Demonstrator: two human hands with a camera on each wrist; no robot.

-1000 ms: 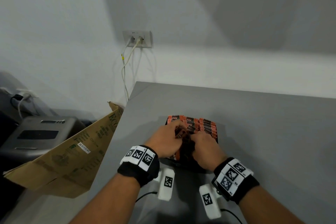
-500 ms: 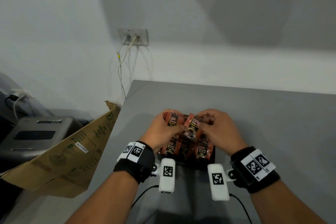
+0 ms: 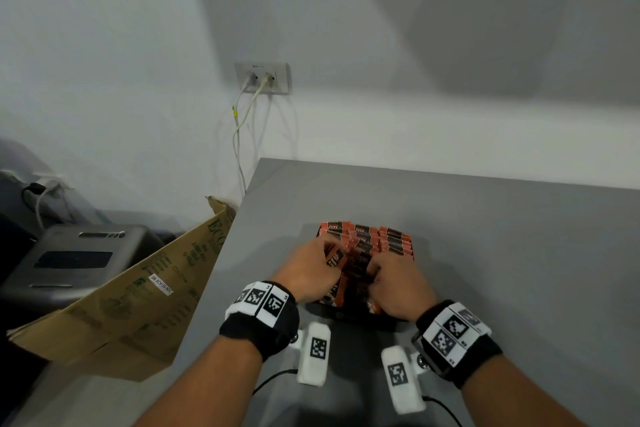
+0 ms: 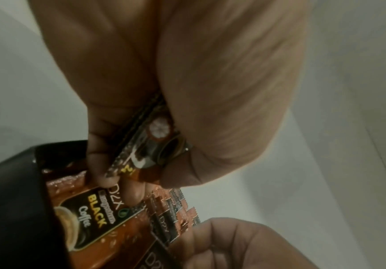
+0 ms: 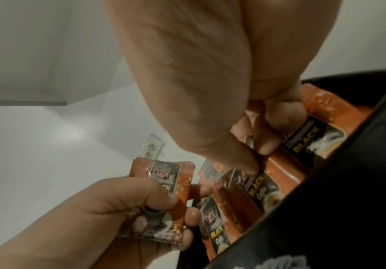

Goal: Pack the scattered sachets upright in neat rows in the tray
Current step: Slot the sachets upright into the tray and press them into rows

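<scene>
A black tray [image 3: 349,315] on the grey table holds rows of orange-and-black coffee sachets [image 3: 381,241] standing upright. My left hand [image 3: 329,262] hovers over the tray's near left part and pinches one loose sachet [image 3: 335,258] between thumb and fingers. The right wrist view shows that held sachet [image 5: 162,200] raised beside the tray wall [image 5: 348,182]. My right hand [image 3: 375,276] is at the near right. Its curled fingers [image 5: 268,131] and thumb pinch the tops of the sachets in the front row [image 5: 307,134]. The left wrist view shows the pinched sachet [image 4: 146,145] above a standing one [image 4: 90,218].
The grey table [image 3: 502,253] stretches to the right and back of the tray. A folded cardboard box [image 3: 138,295] leans past the table's left edge, with a grey machine [image 3: 76,256] behind it. A wall socket [image 3: 263,78] with cables sits above the far left corner.
Both hands have drawn back from the far end of the tray to its near end. The left hand now holds one sachet alone, and the right hand has dropped onto the front row.
</scene>
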